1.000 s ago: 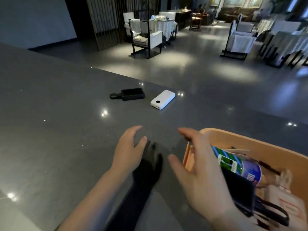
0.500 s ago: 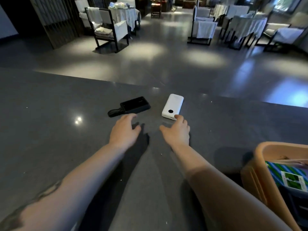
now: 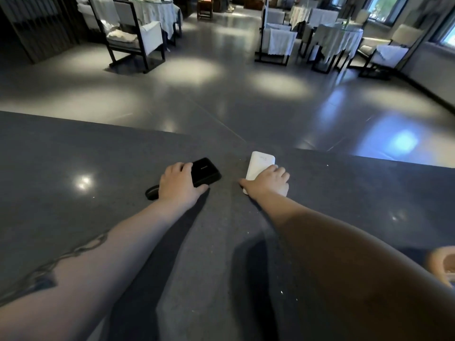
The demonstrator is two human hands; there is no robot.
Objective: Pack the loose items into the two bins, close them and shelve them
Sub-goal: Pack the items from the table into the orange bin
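A: From the head view, what are the hands doing?

B: The left hand [image 3: 178, 184] is curling over the near end of a black power bank [image 3: 205, 171], a glossy slab with rounded corners; its dark cord loop [image 3: 152, 192] is poking out beside the wrist. The right hand [image 3: 267, 183] is closing round a smooth white power bank [image 3: 259, 163], thumb on one edge, fingers on the other.

A: Where are they lying?

B: Both are sitting flat on the speckled dark stone counter [image 3: 73, 217], near its far edge. A rounded corner of the tan plastic bin [image 3: 440, 263] is peeking in at the right edge.
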